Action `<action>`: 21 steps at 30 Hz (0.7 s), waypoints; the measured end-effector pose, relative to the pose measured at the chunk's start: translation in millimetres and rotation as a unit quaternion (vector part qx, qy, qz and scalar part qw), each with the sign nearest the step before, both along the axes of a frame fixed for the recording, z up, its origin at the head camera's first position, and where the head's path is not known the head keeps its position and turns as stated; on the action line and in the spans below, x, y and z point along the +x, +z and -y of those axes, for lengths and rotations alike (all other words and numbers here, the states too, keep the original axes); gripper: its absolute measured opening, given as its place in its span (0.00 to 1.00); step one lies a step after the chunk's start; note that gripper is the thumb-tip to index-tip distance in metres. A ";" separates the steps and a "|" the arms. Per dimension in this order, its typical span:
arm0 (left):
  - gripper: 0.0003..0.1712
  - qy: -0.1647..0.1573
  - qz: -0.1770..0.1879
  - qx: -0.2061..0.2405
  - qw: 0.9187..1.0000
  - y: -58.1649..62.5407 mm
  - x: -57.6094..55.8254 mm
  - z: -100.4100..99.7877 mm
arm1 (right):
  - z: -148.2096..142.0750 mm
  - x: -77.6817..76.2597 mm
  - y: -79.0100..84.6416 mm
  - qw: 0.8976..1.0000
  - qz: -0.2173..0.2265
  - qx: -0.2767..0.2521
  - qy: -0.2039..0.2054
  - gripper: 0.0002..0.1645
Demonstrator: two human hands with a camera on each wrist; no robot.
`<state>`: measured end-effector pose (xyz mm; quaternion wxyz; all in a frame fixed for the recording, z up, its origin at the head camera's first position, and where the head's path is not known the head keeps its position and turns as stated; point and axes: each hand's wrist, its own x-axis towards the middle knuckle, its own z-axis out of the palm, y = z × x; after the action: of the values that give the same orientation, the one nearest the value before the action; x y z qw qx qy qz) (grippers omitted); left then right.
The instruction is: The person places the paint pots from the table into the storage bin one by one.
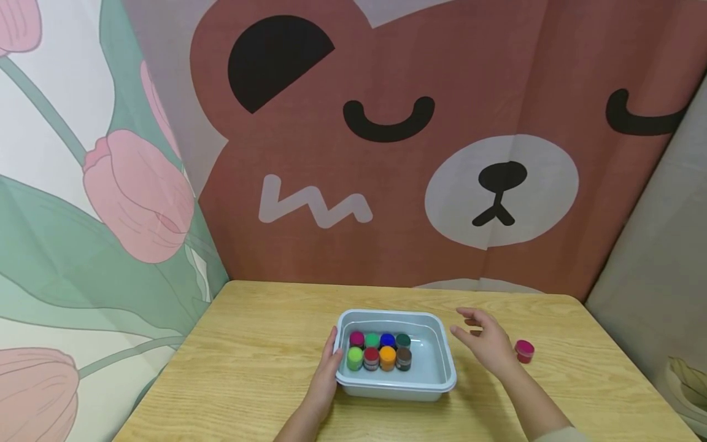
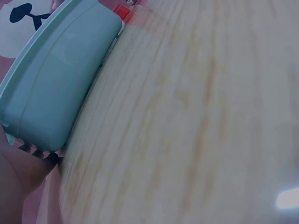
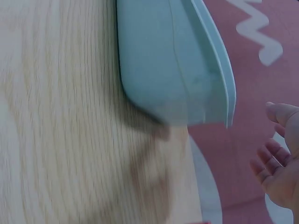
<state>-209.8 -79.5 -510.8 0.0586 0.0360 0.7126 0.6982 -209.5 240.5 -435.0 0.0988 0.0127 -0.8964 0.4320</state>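
A pale blue plastic tub [image 1: 394, 385] stands on the table. Several small paint jars with coloured lids are grouped in two rows in its left part, among them a lime one [image 1: 355, 358], an orange one [image 1: 388, 358] and a brown one [image 1: 404, 358]. My left hand [image 1: 324, 377] grips the tub's left side, thumb at the rim and fingers along the outer wall. To the right of the tub, my right hand [image 1: 486, 342] hovers with fingers loosely bent and nothing in them. Just right of that hand, a jar with a magenta lid [image 1: 525, 351] sits on the table.
The wooden table [image 1: 248, 356] reaches back to a hanging cloth [image 1: 309, 258] printed with a bear's face. A floral cloth [image 1: 127, 294] hangs at the left. Beyond the table's right edge, a pale object with leaf shapes [image 1: 687, 383] shows partly.
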 end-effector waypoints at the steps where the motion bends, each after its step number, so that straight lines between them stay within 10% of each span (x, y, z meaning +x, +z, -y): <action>1: 0.35 0.000 0.000 0.001 1.000 -0.2 -0.1 -0.1 | -5.3 0.8 -1.2 1.000 -0.002 0.003 -0.003 0.30; 21: 0.35 0.002 -0.004 -0.002 1.000 1.4 2.6 -0.2 | -92.2 6.1 -33.5 0.990 0.082 -0.002 -0.119 0.45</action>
<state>-207.3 -79.3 -509.4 0.0548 0.0369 0.7143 0.6967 -203.4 332.7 -468.6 0.0760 -0.1294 -0.8956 0.4187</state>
